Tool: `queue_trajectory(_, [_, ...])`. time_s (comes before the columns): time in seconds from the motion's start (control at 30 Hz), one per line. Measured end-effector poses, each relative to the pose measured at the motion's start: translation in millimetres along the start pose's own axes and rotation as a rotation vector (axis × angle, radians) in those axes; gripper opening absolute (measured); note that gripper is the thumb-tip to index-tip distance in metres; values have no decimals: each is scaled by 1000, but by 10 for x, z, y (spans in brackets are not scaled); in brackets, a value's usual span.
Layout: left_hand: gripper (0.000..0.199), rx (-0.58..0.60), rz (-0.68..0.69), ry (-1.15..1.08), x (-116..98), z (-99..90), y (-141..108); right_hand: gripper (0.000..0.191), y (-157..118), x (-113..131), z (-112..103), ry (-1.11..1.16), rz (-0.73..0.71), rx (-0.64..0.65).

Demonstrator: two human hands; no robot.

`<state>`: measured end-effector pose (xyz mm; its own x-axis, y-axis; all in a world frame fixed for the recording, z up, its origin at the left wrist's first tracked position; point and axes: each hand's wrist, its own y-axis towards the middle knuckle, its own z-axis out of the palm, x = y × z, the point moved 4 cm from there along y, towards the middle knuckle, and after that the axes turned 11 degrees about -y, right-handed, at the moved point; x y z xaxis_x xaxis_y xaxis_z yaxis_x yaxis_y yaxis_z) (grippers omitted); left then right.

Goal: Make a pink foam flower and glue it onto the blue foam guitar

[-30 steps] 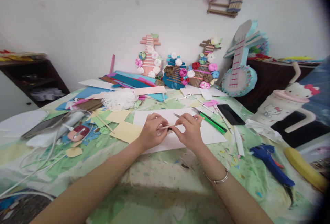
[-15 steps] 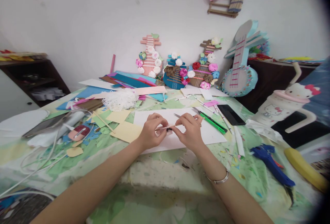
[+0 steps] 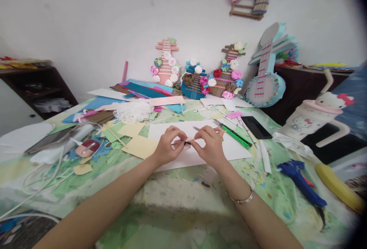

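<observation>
Over a white sheet of paper (image 3: 235, 147), my left hand (image 3: 171, 144) and my right hand (image 3: 209, 144) nearly meet at their fingertips. Both pinch a small pale piece (image 3: 187, 141) between them; a tiny dark spot shows just under it. A thin pointed metal tool (image 3: 196, 128) sticks out beside my right hand's fingers, its other end hidden by the hand. Right of that hand lies a green craft knife (image 3: 236, 136) on the sheet. Yellow paper pieces (image 3: 139, 146) lie left of my left hand.
Behind are paper instruments with flowers (image 3: 194, 84), white shredded strands (image 3: 134, 110) and coloured sheets (image 3: 149, 88). At right sit a phone (image 3: 256, 127), a blue glue gun (image 3: 302, 183), a yellow object (image 3: 338, 188) and a white cup (image 3: 306, 119). Cables (image 3: 59, 172) run at left.
The pale strip between my fingers shows less of its length now. My hands have barely moved, and the view has shifted slightly.
</observation>
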<state>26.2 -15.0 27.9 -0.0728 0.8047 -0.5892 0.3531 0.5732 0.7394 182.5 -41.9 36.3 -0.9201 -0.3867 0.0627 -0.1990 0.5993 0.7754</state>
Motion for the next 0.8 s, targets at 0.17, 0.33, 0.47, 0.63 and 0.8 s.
queue_trajectory(0.17, [10,-3,-21,-36,-3,2,7,21,1,-6,6,-11,5,-5])
queue_trajectory(0.33, [10,6,-43,-50,11,3,5,21,-3,-6,8,-7,2,-9])
queue_trajectory(0.47, [11,10,-40,-46,11,-2,2,21,-8,-9,7,-7,3,-10])
queue_trajectory(0.63, [10,11,-27,-43,-1,-2,1,21,-3,-8,6,-4,2,-6])
queue_trajectory(0.8, [8,2,-32,-48,-5,-3,6,22,8,-9,6,-10,3,-6])
